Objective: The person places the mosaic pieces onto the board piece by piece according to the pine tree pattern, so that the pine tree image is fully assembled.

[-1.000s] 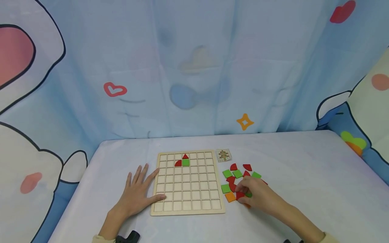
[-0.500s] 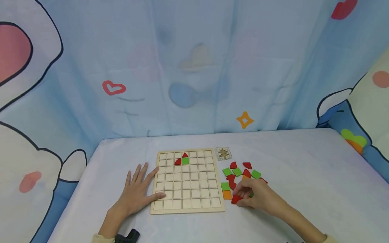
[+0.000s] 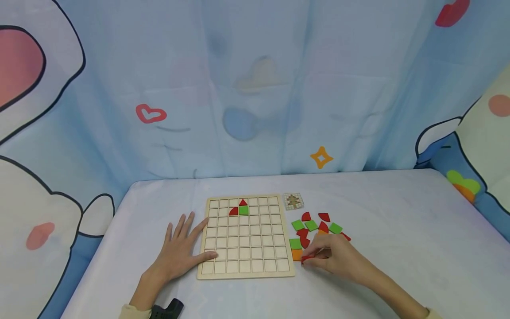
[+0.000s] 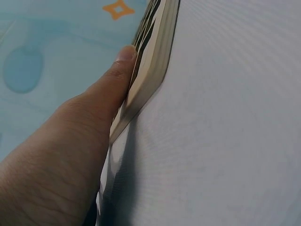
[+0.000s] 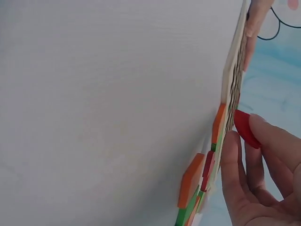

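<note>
My left hand (image 3: 177,257) rests with spread fingers along the left edge of a wooden grid board (image 3: 245,268); its thumb (image 4: 115,73) lies over the rim in the left wrist view. On the board sit a red triangle (image 3: 243,202), a green square (image 3: 243,210) and a red quarter-circle (image 3: 233,211). Just right of the board, my right hand (image 3: 338,257) pinches a thin red tile (image 5: 246,128) with a curved edge between thumb and fingertips, tilted off the table. An orange square (image 3: 296,255) and a green square (image 3: 295,244) lie against the board's right edge.
Loose tiles surround my right hand: green squares (image 3: 311,225), red curved pieces (image 3: 306,216) and an orange one partly covered by the hand. A small pattern card (image 3: 293,201) lies at the board's far right corner. A blue printed curtain (image 3: 255,133) hangs behind the white table (image 3: 398,212).
My right hand has drawn the red tile left, toward the board, and tipped it up. The orange square now sits straight against the board's edge. My left hand stays put.
</note>
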`<move>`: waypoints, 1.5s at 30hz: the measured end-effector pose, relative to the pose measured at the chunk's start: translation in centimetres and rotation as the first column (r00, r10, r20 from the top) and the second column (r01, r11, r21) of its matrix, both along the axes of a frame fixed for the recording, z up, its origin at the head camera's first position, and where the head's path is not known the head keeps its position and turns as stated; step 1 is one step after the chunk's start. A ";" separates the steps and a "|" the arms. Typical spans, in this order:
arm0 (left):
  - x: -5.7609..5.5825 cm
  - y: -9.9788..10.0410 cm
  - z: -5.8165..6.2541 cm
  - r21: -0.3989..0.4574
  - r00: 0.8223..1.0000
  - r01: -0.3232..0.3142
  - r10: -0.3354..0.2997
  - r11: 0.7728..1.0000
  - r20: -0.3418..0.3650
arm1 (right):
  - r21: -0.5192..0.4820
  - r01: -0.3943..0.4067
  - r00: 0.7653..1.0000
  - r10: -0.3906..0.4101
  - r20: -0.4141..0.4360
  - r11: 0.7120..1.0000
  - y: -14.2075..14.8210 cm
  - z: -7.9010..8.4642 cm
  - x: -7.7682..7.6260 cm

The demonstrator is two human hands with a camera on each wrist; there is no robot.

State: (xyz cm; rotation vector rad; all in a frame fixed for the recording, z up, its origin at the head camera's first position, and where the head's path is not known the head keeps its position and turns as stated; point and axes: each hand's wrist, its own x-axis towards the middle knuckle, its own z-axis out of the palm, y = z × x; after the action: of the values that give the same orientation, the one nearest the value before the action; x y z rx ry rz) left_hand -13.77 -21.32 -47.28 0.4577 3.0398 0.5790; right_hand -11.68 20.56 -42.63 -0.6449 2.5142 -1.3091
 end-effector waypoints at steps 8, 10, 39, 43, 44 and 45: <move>-0.1 0.0 0.2 0.011 1.000 0.010 -0.010 1.000 0.009 | -0.084 0.020 1.000 -0.021 -0.015 0.996 -0.7 0.5 -0.3; -0.1 0.1 0.3 0.008 1.000 0.011 -0.011 1.000 0.012 | -0.093 0.029 0.999 -0.030 -0.011 0.995 -1.0 0.7 -0.3; 0.0 0.0 0.5 0.012 1.000 0.014 -0.014 1.000 0.016 | -0.151 0.017 0.995 -0.032 -0.099 0.988 -4.0 1.2 -2.0; 0.1 0.0 0.3 0.017 1.000 0.007 -0.008 1.000 0.021 | -0.109 0.011 0.986 -0.029 -0.165 0.994 -4.6 1.1 -3.0; 0.1 0.0 0.2 0.017 1.000 0.006 -0.006 1.000 0.023 | -0.099 0.009 0.984 -0.027 -0.176 0.995 -4.8 1.1 -3.3; 0.1 0.0 0.2 0.019 1.000 0.005 -0.005 1.000 0.026 | -0.089 0.006 0.983 -0.022 -0.184 0.996 -4.9 1.1 -3.6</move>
State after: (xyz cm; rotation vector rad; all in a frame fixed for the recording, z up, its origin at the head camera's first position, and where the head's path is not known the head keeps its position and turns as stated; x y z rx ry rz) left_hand -13.67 -21.32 -47.06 0.4543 3.0105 0.6088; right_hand -15.32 15.64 -41.55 -0.8036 2.6216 -1.4331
